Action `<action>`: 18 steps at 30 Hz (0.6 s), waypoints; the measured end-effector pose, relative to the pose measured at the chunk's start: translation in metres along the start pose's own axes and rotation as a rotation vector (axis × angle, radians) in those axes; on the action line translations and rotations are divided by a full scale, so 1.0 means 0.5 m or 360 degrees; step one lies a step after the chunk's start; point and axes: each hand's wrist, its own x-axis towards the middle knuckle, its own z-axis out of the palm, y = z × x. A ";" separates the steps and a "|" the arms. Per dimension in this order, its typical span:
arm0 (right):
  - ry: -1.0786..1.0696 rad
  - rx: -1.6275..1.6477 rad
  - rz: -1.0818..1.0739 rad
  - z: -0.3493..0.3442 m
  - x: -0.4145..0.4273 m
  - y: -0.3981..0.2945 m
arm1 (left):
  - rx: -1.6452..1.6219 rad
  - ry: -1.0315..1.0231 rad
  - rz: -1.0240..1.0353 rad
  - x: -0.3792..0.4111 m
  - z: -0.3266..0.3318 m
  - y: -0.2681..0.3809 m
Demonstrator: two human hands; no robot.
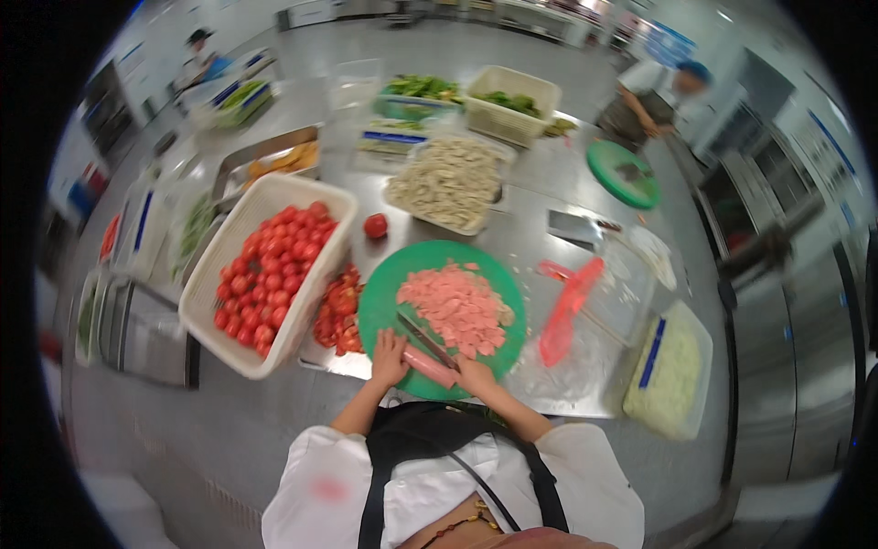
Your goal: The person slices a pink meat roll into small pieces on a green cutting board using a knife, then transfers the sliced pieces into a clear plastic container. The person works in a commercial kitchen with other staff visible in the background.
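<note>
A round green cutting board (374,302) lies on the steel table before me. My left hand (389,357) rests on the left end of a pink sausage (431,367) near the board's front edge. In my right hand (473,374) is a knife (426,340), its blade pointing up and left, just beyond the sausage. Many thin pink slices (456,305) are heaped on the board behind the blade. Cut red tomatoes (339,312) lie against the board's left side, and one whole tomato (375,226) sits behind it.
A white basket of tomatoes (195,305) stands left. Behind the board is a tub of pale slices (449,175). To the right are a cleaver (575,226), a red plastic bag (571,309) and a filled clear container (669,370). A person (645,103) works at another green board (603,168).
</note>
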 end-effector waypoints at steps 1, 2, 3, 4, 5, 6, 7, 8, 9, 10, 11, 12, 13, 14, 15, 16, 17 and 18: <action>-0.0011 0.0011 0.0022 0.000 0.001 -0.002 | 0.0001 -0.0015 0.0012 0.001 0.002 -0.001; -0.0014 0.0022 0.0046 -0.004 -0.002 0.000 | 0.0009 -0.0023 0.0028 0.005 0.007 0.000; -0.0018 0.0035 0.0063 -0.004 -0.004 0.001 | 0.0022 -0.0041 0.0025 0.009 0.009 0.001; -0.0028 0.0049 0.0069 -0.001 -0.006 -0.002 | 0.0037 -0.0057 0.0012 0.007 0.010 -0.001; -0.0017 0.0053 0.0062 0.000 -0.008 -0.003 | 0.0051 -0.0075 0.0003 0.007 0.012 -0.002; -0.0009 0.0056 0.0054 0.001 -0.012 -0.005 | 0.0045 -0.0088 -0.0013 0.003 0.011 -0.001; 0.0018 0.0050 0.0035 0.002 -0.017 -0.006 | 0.0046 -0.0094 -0.0022 0.004 0.011 0.001; 0.0033 0.0041 0.0035 0.000 -0.018 -0.006 | 0.0046 -0.0100 -0.0028 0.008 0.012 0.003; 0.0043 0.0034 0.0029 0.003 -0.022 -0.009 | 0.0057 -0.0101 -0.0037 0.005 0.012 0.004; 0.0040 0.0027 0.0043 0.002 -0.022 -0.012 | 0.0071 -0.0100 -0.0037 0.006 0.012 0.004; 0.0050 0.0035 0.0046 0.002 -0.018 -0.011 | 0.0087 -0.0099 -0.0035 0.010 0.011 0.003; 0.0051 0.0039 0.0047 0.008 -0.020 -0.010 | 0.0099 -0.0098 -0.0035 0.004 0.012 0.003; 0.0066 0.0058 0.0036 0.011 -0.016 -0.007 | 0.0089 -0.0072 -0.0018 0.003 0.013 0.003; 0.0083 0.0057 0.0033 0.012 -0.009 -0.004 | 0.0081 -0.0043 0.0009 0.010 0.015 0.000; 0.0093 0.0055 0.0026 0.016 -0.009 -0.004 | 0.0050 0.0005 0.0024 0.015 0.013 -0.001; 0.0078 0.0038 0.0029 0.013 -0.004 0.003 | -0.0025 0.0068 0.0005 0.012 0.015 -0.003; 0.0036 0.0031 0.0000 0.016 0.000 -0.006 | -0.0085 0.0138 -0.0029 -0.002 0.010 -0.013; 0.0006 0.0023 -0.0011 0.014 -0.001 -0.009 | -0.0122 0.0198 -0.0049 -0.007 0.010 -0.018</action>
